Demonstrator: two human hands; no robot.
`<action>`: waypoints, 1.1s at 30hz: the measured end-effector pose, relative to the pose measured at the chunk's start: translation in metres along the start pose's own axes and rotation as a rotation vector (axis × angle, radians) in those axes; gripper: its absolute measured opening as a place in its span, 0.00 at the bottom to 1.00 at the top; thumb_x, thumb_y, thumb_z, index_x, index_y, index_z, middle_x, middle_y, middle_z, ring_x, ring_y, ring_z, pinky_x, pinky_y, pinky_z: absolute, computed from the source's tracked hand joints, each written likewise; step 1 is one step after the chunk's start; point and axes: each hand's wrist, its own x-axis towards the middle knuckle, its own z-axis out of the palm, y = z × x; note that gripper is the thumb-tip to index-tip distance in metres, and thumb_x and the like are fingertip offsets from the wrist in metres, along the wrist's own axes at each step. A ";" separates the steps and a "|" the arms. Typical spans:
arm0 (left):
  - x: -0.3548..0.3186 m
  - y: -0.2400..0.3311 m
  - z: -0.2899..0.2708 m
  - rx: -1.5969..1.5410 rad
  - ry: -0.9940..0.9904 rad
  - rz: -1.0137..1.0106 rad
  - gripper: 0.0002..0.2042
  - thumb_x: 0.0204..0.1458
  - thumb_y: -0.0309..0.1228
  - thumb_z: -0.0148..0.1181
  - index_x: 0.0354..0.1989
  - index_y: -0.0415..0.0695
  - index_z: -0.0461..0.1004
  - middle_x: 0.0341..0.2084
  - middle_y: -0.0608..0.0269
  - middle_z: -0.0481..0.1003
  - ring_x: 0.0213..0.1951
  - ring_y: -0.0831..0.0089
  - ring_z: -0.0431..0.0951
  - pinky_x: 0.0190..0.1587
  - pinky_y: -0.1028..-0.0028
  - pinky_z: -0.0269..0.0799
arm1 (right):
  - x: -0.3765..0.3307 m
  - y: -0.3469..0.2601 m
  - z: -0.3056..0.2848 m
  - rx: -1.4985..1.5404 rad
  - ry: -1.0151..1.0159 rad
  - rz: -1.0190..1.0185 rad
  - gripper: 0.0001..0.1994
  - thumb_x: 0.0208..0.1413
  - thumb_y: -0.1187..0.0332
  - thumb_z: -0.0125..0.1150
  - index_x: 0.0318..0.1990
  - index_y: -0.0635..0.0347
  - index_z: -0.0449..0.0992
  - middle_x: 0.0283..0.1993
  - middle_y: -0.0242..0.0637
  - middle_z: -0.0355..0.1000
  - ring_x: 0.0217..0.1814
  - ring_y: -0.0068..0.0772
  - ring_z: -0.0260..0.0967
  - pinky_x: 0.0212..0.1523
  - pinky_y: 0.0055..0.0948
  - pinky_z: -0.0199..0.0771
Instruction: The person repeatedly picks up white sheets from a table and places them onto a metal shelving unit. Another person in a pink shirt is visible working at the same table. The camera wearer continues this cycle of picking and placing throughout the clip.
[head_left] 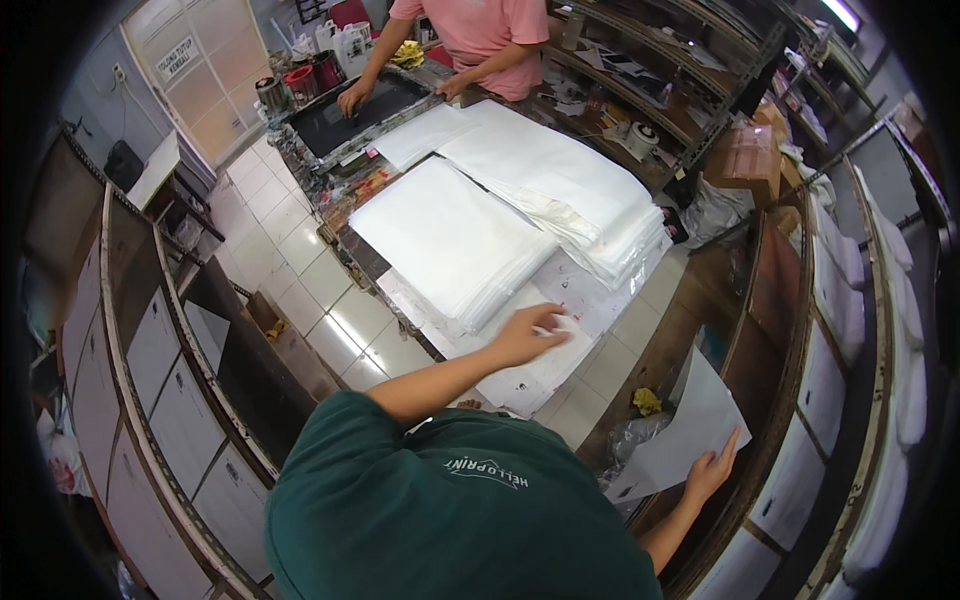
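The left hand (530,336) blurs toward its fingertips. At 4 o'clock, a white sheet (685,432) hides part of the crumpled clear plastic (634,438). The co-worker (482,42) is cropped at 12 o'clock — head unseen — and the green T-shirt (450,530) at 6.

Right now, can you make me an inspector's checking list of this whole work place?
Surface: table, stained along its left side.
Job's things: white sheet stacks on the table; a translucent sheet off it.
Clutter: containers by the table's far left corner; crumpled yellow thing beside clear plastic.
Grips: left grip blurred, fingers apart, at the table's near end; right grip holds the translucent sheet's edge.
Cables: thin cord below a wall socket.
Surroundings: person in pink across the table; shelves; tiled floor.
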 end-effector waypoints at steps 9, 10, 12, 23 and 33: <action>-0.059 -0.074 -0.118 0.388 0.299 -0.099 0.19 0.42 0.39 0.63 0.42 0.45 0.74 0.32 0.58 0.76 0.36 0.67 0.76 0.38 0.70 0.70 | 0.009 -0.037 0.028 0.031 0.028 -0.019 0.35 0.36 0.84 0.39 0.61 0.62 0.57 0.62 0.53 0.56 0.65 0.51 0.52 0.63 0.37 0.50; -0.057 -0.074 -0.121 0.366 0.280 -0.090 0.19 0.42 0.39 0.63 0.42 0.45 0.74 0.33 0.58 0.76 0.37 0.67 0.76 0.38 0.70 0.70 | 0.012 -0.044 0.030 0.040 0.046 -0.033 0.35 0.36 0.84 0.39 0.61 0.62 0.57 0.62 0.53 0.56 0.65 0.51 0.52 0.63 0.37 0.50; -0.051 -0.073 -0.120 0.358 0.231 -0.053 0.18 0.43 0.40 0.62 0.42 0.45 0.74 0.33 0.58 0.76 0.37 0.66 0.76 0.38 0.69 0.70 | 0.018 -0.060 0.033 0.037 0.060 -0.048 0.35 0.37 0.84 0.39 0.61 0.64 0.56 0.62 0.53 0.55 0.66 0.49 0.51 0.63 0.36 0.49; -0.042 -0.033 -0.116 0.859 -0.016 -0.252 0.22 0.56 0.50 0.42 0.55 0.56 0.65 0.39 0.59 0.73 0.44 0.63 0.73 0.45 0.52 0.64 | 0.017 -0.086 0.036 0.048 0.105 0.007 0.35 0.37 0.82 0.39 0.61 0.62 0.57 0.62 0.53 0.56 0.65 0.50 0.52 0.62 0.36 0.51; -0.050 0.016 -0.137 0.898 -0.327 -0.338 0.31 0.53 0.59 0.36 0.64 0.59 0.51 0.44 0.53 0.70 0.45 0.56 0.71 0.45 0.51 0.63 | 0.005 -0.084 0.034 0.062 0.119 0.010 0.35 0.36 0.83 0.40 0.61 0.63 0.57 0.61 0.55 0.56 0.65 0.50 0.52 0.62 0.36 0.51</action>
